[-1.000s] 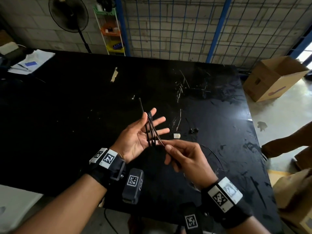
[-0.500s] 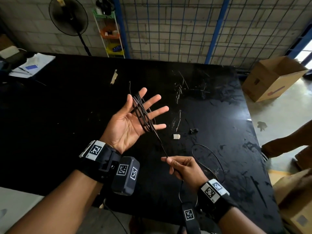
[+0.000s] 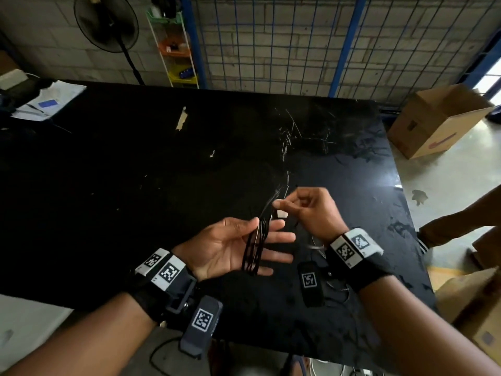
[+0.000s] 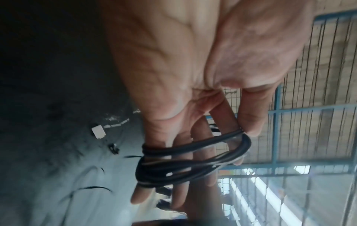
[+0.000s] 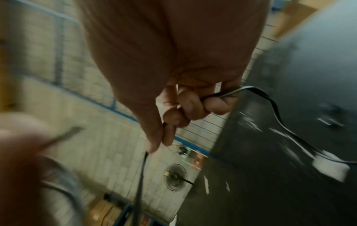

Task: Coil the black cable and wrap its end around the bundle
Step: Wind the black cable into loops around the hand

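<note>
Our left hand (image 3: 233, 248) is spread palm up, fingers nearly straight, and the black cable (image 4: 185, 162) sits in several loops around those fingers; in the left wrist view the thumb presses the loops against the forefinger. Our right hand (image 3: 309, 210), just beyond it, has its thumb and forefinger pinched on the free run of cable, which also passes through the curled lower fingers and trails down to the black table (image 3: 135, 164).

The loops lie loose and uneven, so we judge they could slide off the straight fingertips if the right hand pulls hard, or slacken and spill if the thumb lifts. The trailing length could also snag on the small white block (image 3: 282, 213) lying on the table just under the hands.

We can read no brand or wording; the wrist bands (image 3: 352, 246) show only square black-and-white code markers.
</note>
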Available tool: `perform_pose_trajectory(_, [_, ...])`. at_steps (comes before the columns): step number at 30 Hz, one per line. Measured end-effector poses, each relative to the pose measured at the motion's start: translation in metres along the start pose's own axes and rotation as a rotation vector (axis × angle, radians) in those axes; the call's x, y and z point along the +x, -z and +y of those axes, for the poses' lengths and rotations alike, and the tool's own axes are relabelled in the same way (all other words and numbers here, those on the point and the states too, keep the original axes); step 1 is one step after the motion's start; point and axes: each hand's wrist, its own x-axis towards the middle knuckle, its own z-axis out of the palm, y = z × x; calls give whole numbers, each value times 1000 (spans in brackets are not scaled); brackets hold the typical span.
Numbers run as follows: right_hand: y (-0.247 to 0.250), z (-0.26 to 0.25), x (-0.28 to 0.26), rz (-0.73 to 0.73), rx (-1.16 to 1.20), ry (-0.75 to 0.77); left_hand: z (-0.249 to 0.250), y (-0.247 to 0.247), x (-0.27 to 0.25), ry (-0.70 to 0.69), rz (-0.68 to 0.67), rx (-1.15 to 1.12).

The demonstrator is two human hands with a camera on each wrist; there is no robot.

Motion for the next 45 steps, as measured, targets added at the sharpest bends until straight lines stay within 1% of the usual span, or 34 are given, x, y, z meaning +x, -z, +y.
perform_pose_trajectory(3, [10, -24, -2, -56, -263, 134, -7, 5, 1, 58, 111, 47])
perform_pose_trajectory(5, [12, -29, -5, -89, -335, 182, -9, 5, 0, 89, 132, 79])
perform_pose_trajectory(7, [15, -33, -6, -127, -355, 176, -11, 3, 0, 109, 112, 155])
perform_pose_trajectory(10, [20, -34, -3, -176, -326, 119, -13, 4, 3, 138, 99, 232])
perform_pose_trajectory(14, [18, -38, -10, -202, -280, 122, -11, 4, 9, 160, 241, 266])
perform_pose_trajectory(16, [14, -39, -18, -189, -292, 156, -10, 9, 11, 129, 290, 251])
perform_pose_trajectory(19, [6, -39, -30, -151, -248, 221, -7, 18, 10, 42, 346, 141])
perform_pose_trajectory(22, [-5, -36, -43, -142, -124, 198, -1, 21, 9, -58, 365, 45])
perform_pose_trajectory(25, [-19, -28, -55, -176, 105, 119, 5, 20, 10, -153, 376, -51])
perform_pose_trajectory(27, [-27, -21, -61, -196, 251, 75, 9, 21, 10, -204, 364, -96])
perform_pose_trajectory(29, [-33, -14, -66, -222, 317, 31, 13, 21, 10, -254, 351, -141])
perform_pose_trajectory(32, [-41, -3, -73, -279, 368, -35, 19, 22, 11, -316, 333, -178])
perform_pose_trajectory(34, [-47, 7, -75, -312, 360, -60, 24, 21, 10, -356, 320, -209])
perform_pose_trajectory(36, [-49, 18, -75, -321, 365, -83, 28, 20, 9, -389, 293, -248])
perform_pose_trajectory(39, [-49, 30, -74, -292, 400, -148, 33, 20, 5, -418, 204, -290])
perform_pose_trajectory(41, [-47, 37, -73, -295, 427, -188, 35, 21, 2, -419, 108, -307])
perform_pose_trajectory(43, [-45, 44, -69, -300, 430, -210, 37, 19, -1, -389, 14, -328])
perform_pose_trajectory(45, [-41, 52, -61, -266, 374, -224, 36, 16, -5, -348, -70, -348])
